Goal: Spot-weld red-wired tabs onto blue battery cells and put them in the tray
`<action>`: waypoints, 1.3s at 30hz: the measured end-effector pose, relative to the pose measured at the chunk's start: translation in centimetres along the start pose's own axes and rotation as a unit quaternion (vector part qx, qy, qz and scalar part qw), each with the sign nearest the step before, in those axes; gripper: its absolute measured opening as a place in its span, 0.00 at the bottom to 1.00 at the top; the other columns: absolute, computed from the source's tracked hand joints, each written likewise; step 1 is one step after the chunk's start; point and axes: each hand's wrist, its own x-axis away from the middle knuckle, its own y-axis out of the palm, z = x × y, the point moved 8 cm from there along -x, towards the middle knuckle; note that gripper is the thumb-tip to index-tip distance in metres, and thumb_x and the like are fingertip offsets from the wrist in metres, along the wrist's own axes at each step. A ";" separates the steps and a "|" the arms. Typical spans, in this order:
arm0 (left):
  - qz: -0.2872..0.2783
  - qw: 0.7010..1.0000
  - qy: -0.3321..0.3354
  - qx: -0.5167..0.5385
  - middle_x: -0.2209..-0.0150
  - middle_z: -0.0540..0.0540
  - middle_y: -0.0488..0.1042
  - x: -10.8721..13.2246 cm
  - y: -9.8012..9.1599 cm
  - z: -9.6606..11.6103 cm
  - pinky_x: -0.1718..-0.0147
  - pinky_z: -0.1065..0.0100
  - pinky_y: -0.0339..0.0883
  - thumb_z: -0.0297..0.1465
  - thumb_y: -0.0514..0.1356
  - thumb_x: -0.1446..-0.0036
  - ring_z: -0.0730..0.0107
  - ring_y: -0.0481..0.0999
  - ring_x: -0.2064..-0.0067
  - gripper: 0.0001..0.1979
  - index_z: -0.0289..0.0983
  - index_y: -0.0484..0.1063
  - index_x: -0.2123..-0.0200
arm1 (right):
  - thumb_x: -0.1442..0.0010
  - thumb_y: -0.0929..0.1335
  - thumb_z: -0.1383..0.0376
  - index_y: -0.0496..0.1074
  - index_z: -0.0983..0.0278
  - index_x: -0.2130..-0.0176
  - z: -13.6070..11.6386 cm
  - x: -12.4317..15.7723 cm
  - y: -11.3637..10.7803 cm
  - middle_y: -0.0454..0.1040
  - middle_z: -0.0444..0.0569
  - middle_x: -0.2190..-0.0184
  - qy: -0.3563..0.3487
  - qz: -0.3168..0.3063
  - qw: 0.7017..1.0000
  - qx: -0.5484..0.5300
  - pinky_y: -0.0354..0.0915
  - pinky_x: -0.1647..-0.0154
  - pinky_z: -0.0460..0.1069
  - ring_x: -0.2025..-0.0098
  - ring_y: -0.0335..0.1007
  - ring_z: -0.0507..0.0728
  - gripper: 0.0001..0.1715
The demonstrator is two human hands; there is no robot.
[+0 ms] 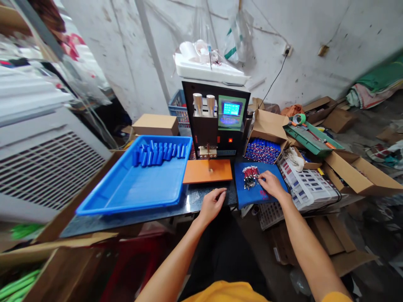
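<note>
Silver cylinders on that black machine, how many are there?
2. Both stand upright on the front of the black machine, left of its lit screen: the left cylinder, and the right cylinder beside it. I see no others.

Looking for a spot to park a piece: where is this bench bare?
Most of the blue tray, nearer than the blue cells, is bare; so is the orange plate around its pin. The blue cloth under the right hand is crowded with wired parts; boxes fill the right side.
</note>
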 end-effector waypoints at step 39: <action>0.028 0.972 -0.174 0.153 0.74 0.48 0.74 -1.3 -4.8 1.8 0.68 0.70 0.65 0.35 0.61 0.46 0.71 0.71 0.70 0.10 0.34 0.72 0.74 | 0.49 0.72 0.51 0.73 0.63 0.71 -16.1 -1.7 7.7 0.67 0.42 0.81 0.084 -0.034 0.845 -0.527 0.57 0.78 0.46 0.80 0.60 0.51 0.18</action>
